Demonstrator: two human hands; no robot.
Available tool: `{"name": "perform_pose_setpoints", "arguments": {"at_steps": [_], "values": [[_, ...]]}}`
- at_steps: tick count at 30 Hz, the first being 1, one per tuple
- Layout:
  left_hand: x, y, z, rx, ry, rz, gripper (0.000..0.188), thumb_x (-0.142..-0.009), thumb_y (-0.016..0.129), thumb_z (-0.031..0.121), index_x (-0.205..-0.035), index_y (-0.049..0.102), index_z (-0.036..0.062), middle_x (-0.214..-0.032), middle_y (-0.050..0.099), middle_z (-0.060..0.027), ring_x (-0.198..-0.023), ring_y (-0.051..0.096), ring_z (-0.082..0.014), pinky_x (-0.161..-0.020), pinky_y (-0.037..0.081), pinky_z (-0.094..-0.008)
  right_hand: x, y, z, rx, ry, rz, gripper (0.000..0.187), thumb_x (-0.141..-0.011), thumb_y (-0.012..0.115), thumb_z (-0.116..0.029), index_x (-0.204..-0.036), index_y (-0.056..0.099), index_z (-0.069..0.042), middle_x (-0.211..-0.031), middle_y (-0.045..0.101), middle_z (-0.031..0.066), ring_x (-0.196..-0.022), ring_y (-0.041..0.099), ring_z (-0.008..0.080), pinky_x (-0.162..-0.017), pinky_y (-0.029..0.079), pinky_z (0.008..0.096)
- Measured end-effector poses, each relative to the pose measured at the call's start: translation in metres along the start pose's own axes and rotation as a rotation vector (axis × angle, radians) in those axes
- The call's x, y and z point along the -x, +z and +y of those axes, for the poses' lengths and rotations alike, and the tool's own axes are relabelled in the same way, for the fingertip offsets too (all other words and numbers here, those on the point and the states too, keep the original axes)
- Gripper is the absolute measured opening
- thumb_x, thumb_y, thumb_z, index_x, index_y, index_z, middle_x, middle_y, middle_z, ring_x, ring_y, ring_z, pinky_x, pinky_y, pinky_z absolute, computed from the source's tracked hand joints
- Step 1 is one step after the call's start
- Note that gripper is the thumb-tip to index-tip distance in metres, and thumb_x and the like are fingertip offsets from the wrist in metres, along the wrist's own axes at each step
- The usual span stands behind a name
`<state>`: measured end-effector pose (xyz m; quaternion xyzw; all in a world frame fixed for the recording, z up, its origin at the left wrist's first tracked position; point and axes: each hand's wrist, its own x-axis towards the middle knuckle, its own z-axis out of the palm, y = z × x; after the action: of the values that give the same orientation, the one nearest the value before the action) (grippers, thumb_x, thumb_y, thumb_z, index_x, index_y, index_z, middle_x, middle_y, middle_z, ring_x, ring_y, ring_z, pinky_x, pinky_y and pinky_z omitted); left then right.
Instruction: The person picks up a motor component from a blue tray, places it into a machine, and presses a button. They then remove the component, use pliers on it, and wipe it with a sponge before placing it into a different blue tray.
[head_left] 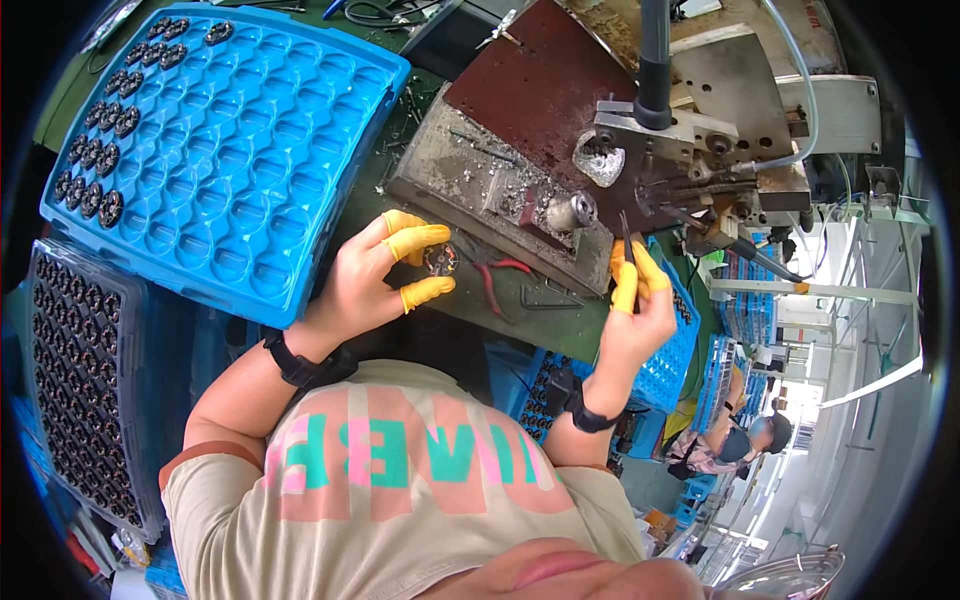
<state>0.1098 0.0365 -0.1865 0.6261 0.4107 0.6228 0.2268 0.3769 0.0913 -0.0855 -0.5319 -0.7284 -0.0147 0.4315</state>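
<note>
My left hand (362, 285), in yellow finger cots, pinches a small round motor stator (440, 259) with dark teeth and coppery windings. It is held up just beside the near-left edge of a grimy metal machine base (430, 178). Thin-tipped tweezers (626, 240) stand upright in my right hand (642, 305), whose fingers also wear yellow cots. That hand is right of a short metal spindle (572, 211) on the base, apart from it. At the left, a blue tray (290, 130) has round pockets; several stators (110, 208) sit along its left side.
Red-handled pliers (490, 288) and a hex key (550, 304) lie on the green bench between my hands. Metal scraps litter the machine base below the machine's arm (700, 130). Filled trays (80, 380) are stacked at lower left. Another person (720, 445) is at far right.
</note>
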Motion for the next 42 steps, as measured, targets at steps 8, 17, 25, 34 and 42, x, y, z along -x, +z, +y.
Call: {"name": "perform_pose_setpoints", "arguments": {"at_steps": [8, 17, 25, 34, 42], "values": [[0.001, -0.002, -0.003, 0.033, 0.01, 0.013, 0.049, -0.069, 0.085, 0.011, -0.113, 0.065, 0.0023, -0.093, 0.06, -0.0079, -0.074, 0.056, -0.0181, -0.068, 0.048, -0.0285, -0.001, -0.002, -0.047, -0.073, -0.021, 0.016, 0.025, -0.085, 0.069, 0.004, -0.11, 0.069, 0.001, -0.094, 0.067, 0.0091, -0.069, 0.06, 0.0115, -0.058, 0.049, 0.0224], [0.002, -0.002, -0.002, 0.082, -0.008, -0.013, 0.048, -0.069, 0.085, 0.01, -0.112, 0.065, 0.0025, -0.096, 0.061, -0.009, -0.075, 0.056, -0.0185, -0.068, 0.049, -0.0287, -0.005, 0.034, -0.061, -0.174, 0.091, 0.126, 0.02, -0.088, 0.065, 0.005, -0.108, 0.065, 0.005, -0.097, 0.066, 0.0107, -0.076, 0.066, 0.0138, -0.061, 0.054, 0.0257], [-0.002, -0.004, 0.002, 0.097, 0.006, -0.017, 0.045, -0.071, 0.083, 0.006, -0.112, 0.064, 0.0027, -0.096, 0.06, -0.0096, -0.075, 0.061, -0.0184, -0.068, 0.052, -0.0291, 0.007, 0.032, -0.045, -0.024, 0.12, 0.041, 0.022, -0.087, 0.066, 0.006, -0.109, 0.066, 0.003, -0.096, 0.067, 0.0111, -0.076, 0.066, 0.0139, -0.064, 0.054, 0.025], [0.0, -0.004, -0.001, 0.069, -0.011, -0.009, 0.048, -0.07, 0.084, 0.009, -0.113, 0.065, 0.0023, -0.095, 0.06, -0.0084, -0.075, 0.057, -0.0176, -0.068, 0.049, -0.0277, -0.018, -0.004, -0.07, 0.221, -0.239, 0.107, 0.023, -0.085, 0.068, 0.003, -0.107, 0.07, -0.001, -0.087, 0.065, 0.0087, -0.075, 0.061, 0.0192, -0.067, 0.05, 0.0289], [-0.002, -0.005, 0.003, 0.001, -0.011, -0.058, 0.048, -0.07, 0.083, 0.006, -0.114, 0.064, 0.0019, -0.095, 0.061, -0.0089, -0.078, 0.06, -0.0185, -0.068, 0.052, -0.0288, -0.022, -0.003, -0.058, 0.152, -0.18, 0.128, 0.022, -0.083, 0.07, 0.002, -0.104, 0.072, -0.003, -0.088, 0.067, 0.0086, -0.073, 0.06, 0.0223, -0.067, 0.05, 0.0311]]}}
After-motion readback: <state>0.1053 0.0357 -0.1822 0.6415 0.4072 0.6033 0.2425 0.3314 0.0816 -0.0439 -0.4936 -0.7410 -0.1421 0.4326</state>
